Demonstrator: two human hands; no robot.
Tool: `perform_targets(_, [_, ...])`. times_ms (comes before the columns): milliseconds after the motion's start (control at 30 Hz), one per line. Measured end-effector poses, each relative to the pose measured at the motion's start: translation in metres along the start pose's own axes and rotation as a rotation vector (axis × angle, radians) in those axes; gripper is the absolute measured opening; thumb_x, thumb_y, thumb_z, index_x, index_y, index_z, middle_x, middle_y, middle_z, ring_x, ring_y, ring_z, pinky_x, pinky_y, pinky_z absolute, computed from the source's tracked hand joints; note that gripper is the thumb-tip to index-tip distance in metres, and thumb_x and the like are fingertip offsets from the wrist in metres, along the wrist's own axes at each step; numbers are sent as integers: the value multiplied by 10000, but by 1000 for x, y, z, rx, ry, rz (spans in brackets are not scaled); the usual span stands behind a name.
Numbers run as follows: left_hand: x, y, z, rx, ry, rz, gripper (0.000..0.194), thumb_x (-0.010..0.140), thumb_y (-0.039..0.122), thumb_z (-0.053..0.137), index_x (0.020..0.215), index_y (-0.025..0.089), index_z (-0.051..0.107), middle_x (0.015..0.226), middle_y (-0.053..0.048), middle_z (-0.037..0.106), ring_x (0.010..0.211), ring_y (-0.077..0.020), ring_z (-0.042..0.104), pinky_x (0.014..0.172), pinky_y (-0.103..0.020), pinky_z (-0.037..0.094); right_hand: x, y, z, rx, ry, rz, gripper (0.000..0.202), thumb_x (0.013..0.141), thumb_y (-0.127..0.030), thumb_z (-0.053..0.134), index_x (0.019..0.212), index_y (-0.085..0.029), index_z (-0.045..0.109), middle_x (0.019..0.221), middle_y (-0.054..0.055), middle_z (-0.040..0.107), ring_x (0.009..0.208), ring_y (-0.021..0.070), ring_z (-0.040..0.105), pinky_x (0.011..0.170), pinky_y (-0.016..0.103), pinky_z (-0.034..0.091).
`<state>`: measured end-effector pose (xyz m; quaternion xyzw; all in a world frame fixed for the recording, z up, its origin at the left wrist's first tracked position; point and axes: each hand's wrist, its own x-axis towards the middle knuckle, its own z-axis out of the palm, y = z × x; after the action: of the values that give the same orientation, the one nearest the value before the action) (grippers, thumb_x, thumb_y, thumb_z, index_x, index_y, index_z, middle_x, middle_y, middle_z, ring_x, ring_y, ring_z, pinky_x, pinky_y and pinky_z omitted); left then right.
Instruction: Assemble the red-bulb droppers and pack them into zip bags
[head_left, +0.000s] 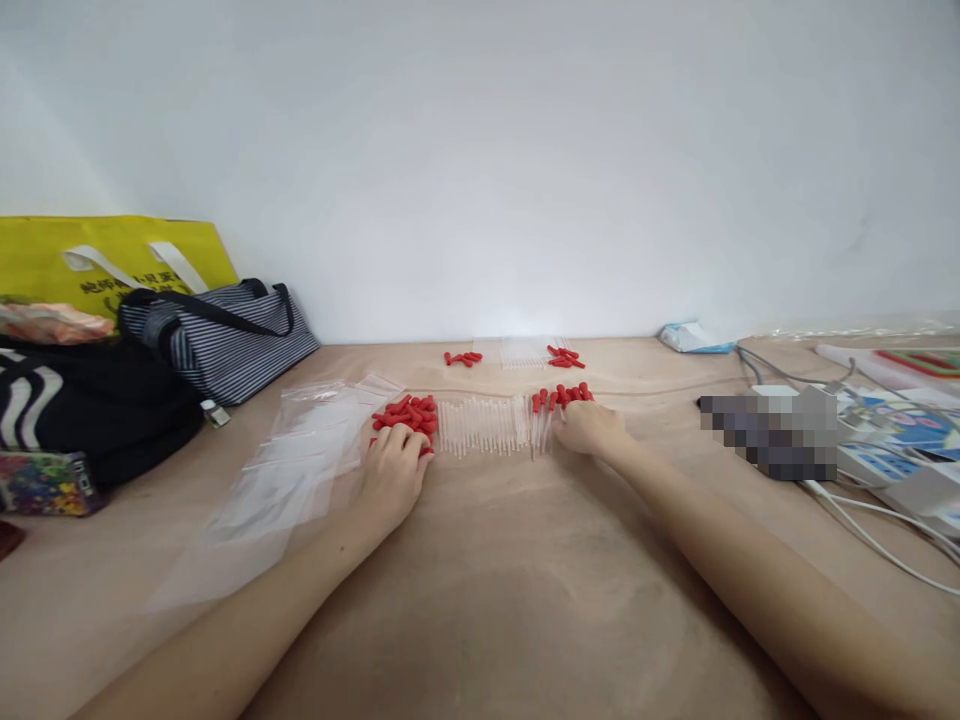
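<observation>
My left hand [396, 465] rests at the near edge of a pile of red rubber bulbs [409, 412], its fingers curled, with a red bulb showing between thumb and forefinger. To the right of that pile lies a row of thin clear glass tubes [484, 425], side by side. At the row's right end are several droppers [553, 402], tubes with red bulbs fitted on their far ends. My right hand [590, 428] is closed against these droppers; its fingertips are partly hidden, so I cannot make out what they hold.
Farther back lie two small groups of red bulbs [463, 358] and more clear tubes [525, 352]. Clear plastic bags [292, 470] spread to the left, near a striped bag [232, 335]. A tissue pack [697, 337] sits near the wall; white cables [885, 515] run along the right.
</observation>
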<state>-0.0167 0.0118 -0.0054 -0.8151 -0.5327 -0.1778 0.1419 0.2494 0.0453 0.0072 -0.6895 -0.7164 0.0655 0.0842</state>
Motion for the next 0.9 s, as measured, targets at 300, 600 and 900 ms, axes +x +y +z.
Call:
perform_targets(300, [-9,31,-2,-651,-16,-33,108,841,208,367,925,170,424,796,-35,550,719,-156,538,664,-304,443,-34,19,-10,253,37,-214,195,815,-255,367,708,-161,500,637,53,561,559,144,506,510,241,359])
perform_targets(600, [-5,50,-10,-781,-193,169,101,772,127,419,779,165,512,818,-38,560,761,-145,530,697,-286,438,-64,-4,30,488,252,-596,225,832,-144,355,987,-157,517,854,85,583,801,172,536,705,299,424])
perform_targets(900, [-4,43,1,-706,-169,15,210,787,203,468,987,187,531,846,-25,630,713,-146,574,632,-272,466,-68,-6,29,470,190,-621,141,850,-164,346,863,-170,486,800,55,548,721,145,510,644,266,410])
